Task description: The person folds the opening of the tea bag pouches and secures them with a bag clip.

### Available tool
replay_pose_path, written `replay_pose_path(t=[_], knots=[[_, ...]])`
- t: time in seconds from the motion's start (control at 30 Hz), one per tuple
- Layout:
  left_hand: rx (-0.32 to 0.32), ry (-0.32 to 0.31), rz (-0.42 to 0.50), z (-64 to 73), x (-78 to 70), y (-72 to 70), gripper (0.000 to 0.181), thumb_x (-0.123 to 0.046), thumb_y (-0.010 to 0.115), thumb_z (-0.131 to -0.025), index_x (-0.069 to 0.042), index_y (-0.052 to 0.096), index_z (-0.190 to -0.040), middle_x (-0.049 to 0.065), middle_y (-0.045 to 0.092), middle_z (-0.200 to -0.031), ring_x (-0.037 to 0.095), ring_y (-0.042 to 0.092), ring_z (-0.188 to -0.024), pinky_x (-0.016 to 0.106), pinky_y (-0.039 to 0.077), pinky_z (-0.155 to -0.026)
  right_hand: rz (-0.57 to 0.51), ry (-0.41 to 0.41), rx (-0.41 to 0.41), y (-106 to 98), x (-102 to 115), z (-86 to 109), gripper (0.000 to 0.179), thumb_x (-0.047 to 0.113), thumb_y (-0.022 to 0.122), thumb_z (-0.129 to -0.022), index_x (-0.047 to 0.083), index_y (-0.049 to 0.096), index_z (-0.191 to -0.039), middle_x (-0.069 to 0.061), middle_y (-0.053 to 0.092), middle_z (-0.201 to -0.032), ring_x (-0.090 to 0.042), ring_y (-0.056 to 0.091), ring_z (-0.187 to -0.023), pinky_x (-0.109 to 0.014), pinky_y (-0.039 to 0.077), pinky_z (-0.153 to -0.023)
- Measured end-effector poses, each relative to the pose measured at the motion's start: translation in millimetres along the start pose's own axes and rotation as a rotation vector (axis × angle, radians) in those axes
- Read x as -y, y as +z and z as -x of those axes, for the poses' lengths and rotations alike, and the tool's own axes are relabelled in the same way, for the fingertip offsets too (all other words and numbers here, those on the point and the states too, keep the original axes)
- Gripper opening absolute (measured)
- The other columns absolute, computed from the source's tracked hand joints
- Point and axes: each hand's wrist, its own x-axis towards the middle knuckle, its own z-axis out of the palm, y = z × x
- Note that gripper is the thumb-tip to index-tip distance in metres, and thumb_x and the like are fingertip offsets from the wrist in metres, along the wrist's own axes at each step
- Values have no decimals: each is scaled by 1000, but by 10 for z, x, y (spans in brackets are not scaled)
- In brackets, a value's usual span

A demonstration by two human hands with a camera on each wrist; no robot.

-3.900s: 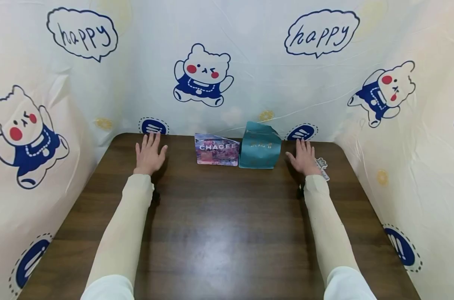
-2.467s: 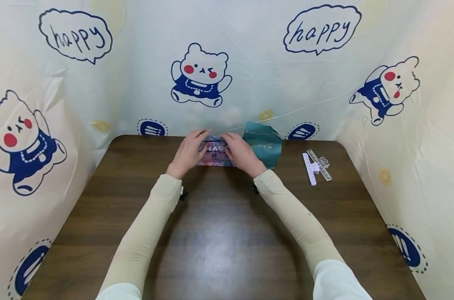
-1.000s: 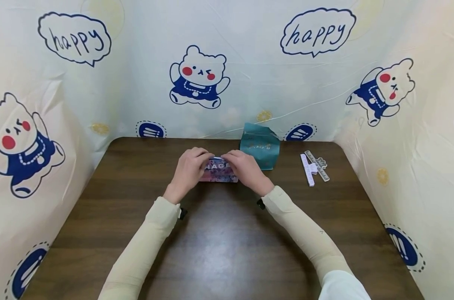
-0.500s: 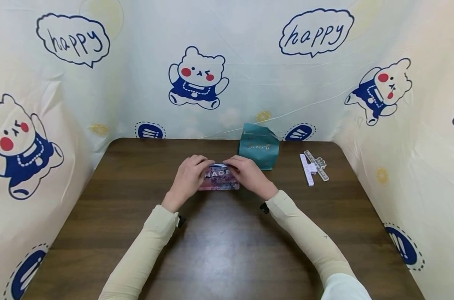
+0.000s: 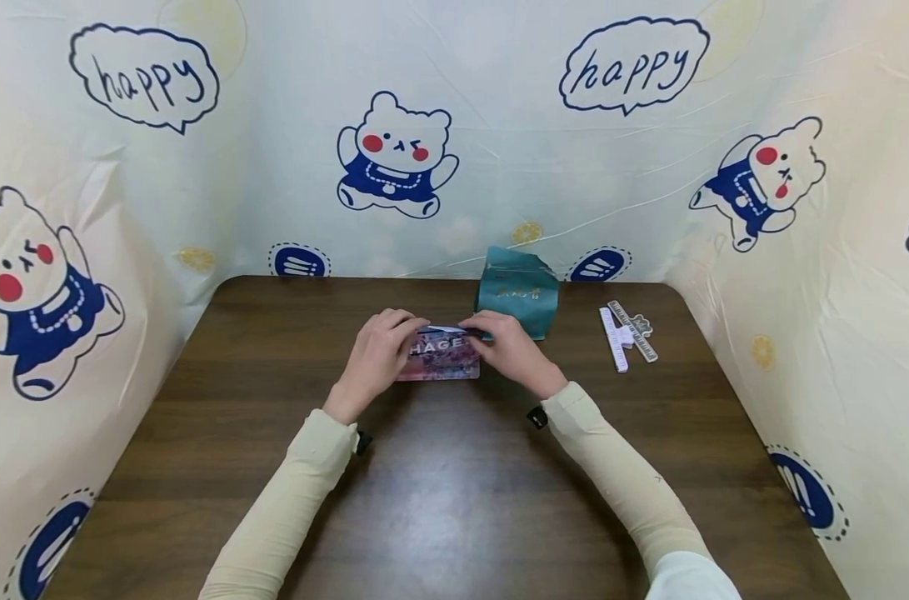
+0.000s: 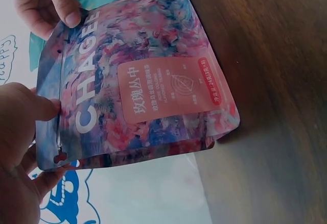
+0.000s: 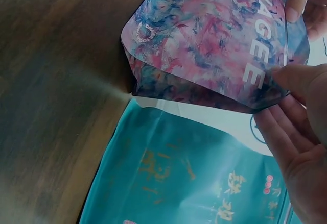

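Note:
A pink and blue tea pouch marked CHAGEE stands on the table ahead of me, its zip strip along the top. My left hand pinches the top left corner. The left wrist view shows that thumb in front of the pouch and fingers behind it. At the other top corner, my right hand pinches with its thumb on the printed front and fingers at the back, as the right wrist view shows. Behind the right hand stands a teal pouch with gold writing, partly covered by that hand.
Two long clips lie crossed on the right of the table: a white clip and a clear clip. The brown wooden table ends at a printed cloth backdrop on the far side and both flanks.
Both hands have left the table's far side, gripped the CHAGEE pouch and drawn it nearer to me, away from the teal pouch. Lately the right hand shifted slightly right along the top.

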Motion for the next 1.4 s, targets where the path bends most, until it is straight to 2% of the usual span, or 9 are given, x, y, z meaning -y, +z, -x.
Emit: replay_pose_path(t=[0.13,0.37,0.53,0.77,1.03,1.23,1.4], knots=[[11,13,-9,-37,-43,23,19,-4,72,-93,-6,75,-111,9,72,-104,27,65,-95,45,53,-86,-26,8,2,-10,-48,14,23,3,72,-93,6,75,-116,-8,72,-109,-20,68,-100,-37,58,-88],[42,59,-81,-142,-167,113,18,-13,76,-92,-7,76,-109,8,73,-103,26,67,-94,46,52,-87,-87,-15,-13,-33,-89,-2,18,3,73,-93,5,76,-111,-9,74,-105,-21,70,-96,-35,58,-86],[56,80,-74,-193,-242,190,15,-16,75,-94,-8,78,-106,7,73,-100,24,68,-90,44,53,-84,-121,-28,-3,-29,-88,-19,17,4,73,-93,4,77,-109,-9,75,-104,-19,71,-95,-34,59,-85],[22,56,-56,-216,-266,265,11,-17,71,-97,-8,78,-99,6,72,-95,22,67,-85,38,52,-75,-182,-9,22,-49,-114,-5,18,6,72,-94,6,77,-111,-8,75,-106,-18,70,-97,-34,58,-88],[22,38,-59,-226,-254,281,14,-19,69,-99,-9,78,-99,5,72,-94,22,67,-84,38,50,-74,-213,20,88,-113,-150,-3,20,4,67,-97,8,77,-114,-6,76,-109,-16,70,-97,-34,58,-86],[16,34,-67,-232,-265,307,14,-19,69,-98,-8,78,-99,6,73,-94,22,67,-83,38,49,-75,-214,24,47,-83,-181,-4,19,2,66,-97,6,78,-112,-8,76,-106,-16,71,-92,-32,59,-79],[3,30,-71,-215,-277,339,13,-19,71,-97,-9,79,-98,5,73,-93,21,67,-81,38,49,-76,-223,7,11,-28,-220,24,21,-1,66,-97,4,77,-113,-10,76,-107,-19,72,-95,-34,59,-81]])
